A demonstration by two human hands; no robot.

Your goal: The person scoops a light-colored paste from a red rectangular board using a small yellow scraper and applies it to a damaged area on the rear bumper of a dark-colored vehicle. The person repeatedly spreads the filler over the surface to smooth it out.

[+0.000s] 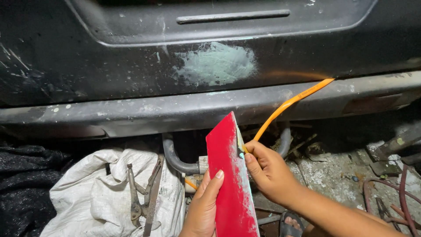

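My left hand [202, 206] holds a flat red board [228, 175] upright by its lower left edge, thumb along the face. My right hand [268, 169] pinches a small yellowish spreader [240, 145] against the board's upper right edge, where pale filler is smeared. Above them is a dark car body panel [131, 66] with a pale green filler patch [217, 65]. An orange hose [289, 104] runs from behind my right hand up to the right across the bumper [153, 112].
A white sack [94, 197] at lower left carries locking pliers [144, 197]. A dark cloth [22, 184] lies at far left. A grey hose with a clamp [180, 162] sits under the bumper. Red hoses [394, 197] and metal scraps lie at right on stained ground.
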